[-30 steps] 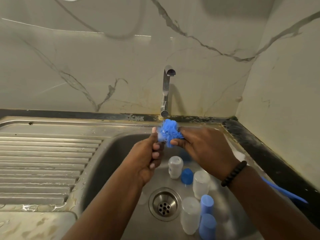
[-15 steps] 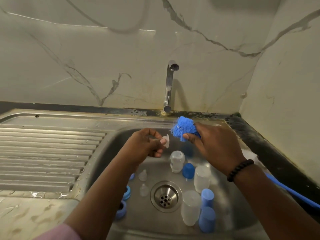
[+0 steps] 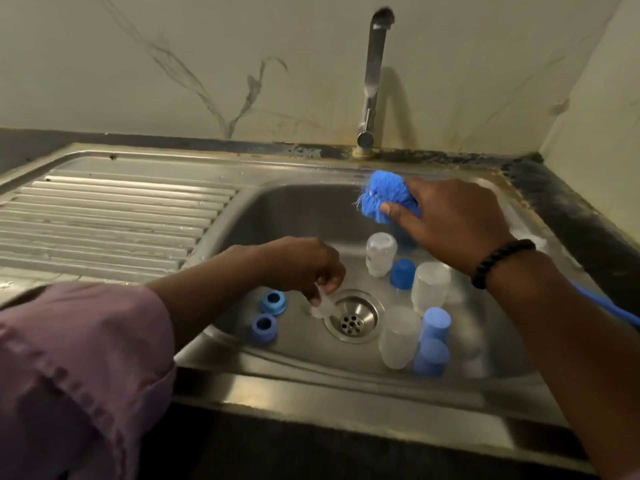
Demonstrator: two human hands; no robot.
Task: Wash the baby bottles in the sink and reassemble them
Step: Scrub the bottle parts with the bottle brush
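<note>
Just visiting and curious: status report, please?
Left hand pinching clear teat beside drain. Right hand gripping blue brush. Bottles still apart. Nothing blocking.

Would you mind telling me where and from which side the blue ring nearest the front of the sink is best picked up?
Pinch the rim of the blue ring from above, probably one fingertip in its centre hole and the thumb on the outer wall. It lies flat on the sink floor, hole upward, with open floor in front; the second ring sits close behind.
</note>
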